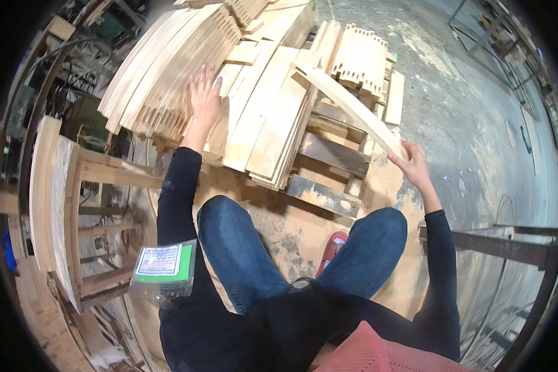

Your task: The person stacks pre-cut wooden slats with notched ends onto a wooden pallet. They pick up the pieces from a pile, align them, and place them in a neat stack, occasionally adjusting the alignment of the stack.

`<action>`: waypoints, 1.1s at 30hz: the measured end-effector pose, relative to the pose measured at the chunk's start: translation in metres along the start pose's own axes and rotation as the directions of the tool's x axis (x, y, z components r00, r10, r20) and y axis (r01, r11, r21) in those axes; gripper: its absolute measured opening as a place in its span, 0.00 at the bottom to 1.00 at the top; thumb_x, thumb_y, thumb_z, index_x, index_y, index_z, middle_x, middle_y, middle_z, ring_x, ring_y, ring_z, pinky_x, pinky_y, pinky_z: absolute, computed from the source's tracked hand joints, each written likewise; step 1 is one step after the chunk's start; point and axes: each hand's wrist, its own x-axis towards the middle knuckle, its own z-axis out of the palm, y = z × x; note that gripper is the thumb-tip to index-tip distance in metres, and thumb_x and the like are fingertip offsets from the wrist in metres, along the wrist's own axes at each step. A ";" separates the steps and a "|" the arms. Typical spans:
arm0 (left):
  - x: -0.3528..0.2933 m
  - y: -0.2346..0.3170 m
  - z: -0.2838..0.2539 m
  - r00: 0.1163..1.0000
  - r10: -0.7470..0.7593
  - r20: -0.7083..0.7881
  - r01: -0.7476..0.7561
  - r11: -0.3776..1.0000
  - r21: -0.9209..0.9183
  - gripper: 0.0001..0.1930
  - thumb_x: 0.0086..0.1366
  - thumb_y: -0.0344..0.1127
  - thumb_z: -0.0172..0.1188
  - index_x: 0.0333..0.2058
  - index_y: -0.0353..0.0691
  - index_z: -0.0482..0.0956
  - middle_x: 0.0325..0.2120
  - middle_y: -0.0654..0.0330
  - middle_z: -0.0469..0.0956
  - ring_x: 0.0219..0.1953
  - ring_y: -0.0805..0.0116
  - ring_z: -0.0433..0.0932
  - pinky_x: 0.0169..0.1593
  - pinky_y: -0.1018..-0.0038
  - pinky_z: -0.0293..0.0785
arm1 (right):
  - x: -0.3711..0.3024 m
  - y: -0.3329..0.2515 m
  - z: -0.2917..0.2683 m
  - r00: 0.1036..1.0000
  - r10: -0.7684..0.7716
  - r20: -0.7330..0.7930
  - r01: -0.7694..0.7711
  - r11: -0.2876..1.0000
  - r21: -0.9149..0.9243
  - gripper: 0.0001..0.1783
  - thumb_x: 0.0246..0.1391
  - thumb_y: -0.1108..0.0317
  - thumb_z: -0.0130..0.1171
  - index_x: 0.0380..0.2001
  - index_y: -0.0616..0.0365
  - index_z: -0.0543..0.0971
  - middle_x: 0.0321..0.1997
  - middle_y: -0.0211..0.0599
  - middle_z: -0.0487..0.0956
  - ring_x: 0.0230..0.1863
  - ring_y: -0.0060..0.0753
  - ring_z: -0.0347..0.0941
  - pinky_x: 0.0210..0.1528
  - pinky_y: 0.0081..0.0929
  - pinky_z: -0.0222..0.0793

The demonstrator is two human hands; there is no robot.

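My right hand [413, 165] grips the near end of a long, pale wooden slat [353, 108]. From there the slat slants away to the left, its far end over the stacked boards. My left hand [205, 96] is open with fingers spread, at the right side of a thick stack of slotted boards [173, 68]; whether it presses on them I cannot tell. Right of that hand lie wide, flat boards [260, 118] in a layered pile. All these rest on a worn wooden pallet [332, 155].
A smaller bundle of notched boards [361, 59] sits at the pallet's far right. On my left stands a wooden frame [111, 177], and a metal bar [496, 245] juts in at the right. Sawdust covers the floor [279, 229] by my feet. A badge [164, 270] hangs near my left arm.
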 end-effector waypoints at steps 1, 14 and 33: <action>0.009 0.013 -0.009 0.998 0.040 -0.042 -0.043 0.996 -0.073 0.31 0.59 0.41 0.64 0.62 0.49 0.69 0.72 0.57 0.45 0.74 0.54 0.40 0.72 0.46 0.39 | 0.001 0.005 -0.004 0.988 0.109 0.112 -0.127 0.978 0.163 0.36 0.48 0.44 0.70 0.48 0.67 0.78 0.37 0.36 0.75 0.40 0.30 0.68 0.43 0.29 0.65; -0.044 0.143 -0.062 0.860 0.447 -0.246 -0.507 0.703 -0.499 0.23 0.61 0.37 0.63 0.56 0.46 0.75 0.70 0.54 0.52 0.73 0.48 0.45 0.72 0.50 0.49 | -0.094 0.075 0.099 0.945 0.039 -0.326 -0.107 0.975 -0.194 0.45 0.42 0.51 0.75 0.56 0.64 0.65 0.56 0.50 0.66 0.54 0.49 0.68 0.51 0.43 0.68; -0.192 0.073 -0.093 0.876 0.464 0.132 -0.184 0.574 -0.798 0.25 0.60 0.34 0.63 0.58 0.41 0.72 0.65 0.49 0.62 0.69 0.47 0.56 0.69 0.54 0.55 | 0.024 0.090 0.195 0.914 0.334 -0.231 -0.383 0.896 -0.223 0.52 0.41 0.36 0.70 0.62 0.61 0.66 0.54 0.58 0.76 0.55 0.54 0.74 0.56 0.44 0.70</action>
